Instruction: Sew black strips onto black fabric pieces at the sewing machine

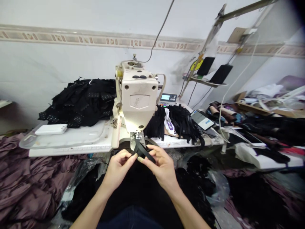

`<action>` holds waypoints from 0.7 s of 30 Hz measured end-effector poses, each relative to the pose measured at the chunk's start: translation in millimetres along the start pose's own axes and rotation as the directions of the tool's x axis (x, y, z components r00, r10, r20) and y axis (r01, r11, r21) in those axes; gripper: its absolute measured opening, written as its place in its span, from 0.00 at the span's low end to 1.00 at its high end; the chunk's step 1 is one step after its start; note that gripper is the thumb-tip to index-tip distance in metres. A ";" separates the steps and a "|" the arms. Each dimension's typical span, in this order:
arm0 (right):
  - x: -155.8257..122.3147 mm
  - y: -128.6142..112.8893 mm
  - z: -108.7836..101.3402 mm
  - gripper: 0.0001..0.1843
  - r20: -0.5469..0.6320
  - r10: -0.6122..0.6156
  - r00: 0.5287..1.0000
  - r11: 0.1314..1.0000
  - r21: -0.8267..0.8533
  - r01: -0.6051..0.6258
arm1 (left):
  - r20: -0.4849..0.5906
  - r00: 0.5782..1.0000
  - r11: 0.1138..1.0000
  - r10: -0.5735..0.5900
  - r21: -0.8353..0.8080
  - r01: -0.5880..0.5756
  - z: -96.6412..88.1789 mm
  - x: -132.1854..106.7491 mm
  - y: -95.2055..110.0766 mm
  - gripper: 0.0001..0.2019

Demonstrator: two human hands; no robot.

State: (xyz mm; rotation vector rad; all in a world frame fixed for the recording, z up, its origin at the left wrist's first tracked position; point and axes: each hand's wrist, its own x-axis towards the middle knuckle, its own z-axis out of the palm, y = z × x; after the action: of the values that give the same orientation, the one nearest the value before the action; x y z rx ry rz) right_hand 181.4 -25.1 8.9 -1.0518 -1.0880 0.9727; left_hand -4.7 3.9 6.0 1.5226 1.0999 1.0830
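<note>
A narrow black strap [144,152] runs from under the needle area of a cream sewing machine [139,101] toward me. My left hand [120,167] pinches its near left part between thumb and forefinger, just in front of the metal plate [133,143]. On the other side, my right hand [160,165] grips the strap where it slants to the right, thumb tip close to the left fingertips. Both hands are closed, and the fingers partly cover the strap.
Left of the machine, black dotted fabric pieces [83,101] lie heaped behind a clear plastic lid [78,136] bearing a white box [51,129]. Black straps [183,121] and a phone [202,120] lie to the right. Black thread cones [221,74] stand above. Mauve fabric [30,184] is piled lower left.
</note>
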 end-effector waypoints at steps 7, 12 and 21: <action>35.4 -29.1 -26.7 0.07 0.157 -0.118 0.980 0.970 -0.195 0.148 | 0.208 0.978 0.994 0.004 0.110 -0.028 7.6 -29.4 14.1 0.23; 66.0 -2.5 -19.7 0.17 0.079 0.036 0.996 0.988 -0.151 -0.024 | 0.151 0.988 0.997 0.016 0.070 -0.026 11.9 -12.7 14.5 0.17; 114.0 29.3 -9.4 0.12 0.068 -0.061 0.996 0.982 -0.173 0.072 | 0.151 0.748 0.405 0.646 0.763 -0.504 11.4 -6.5 4.4 0.18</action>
State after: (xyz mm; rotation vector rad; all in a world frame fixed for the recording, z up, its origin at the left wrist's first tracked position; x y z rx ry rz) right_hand 209.8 89.2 2.3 -1.1257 -1.2705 0.8727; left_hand 5.5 -5.2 7.5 2.7255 1.2631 1.2824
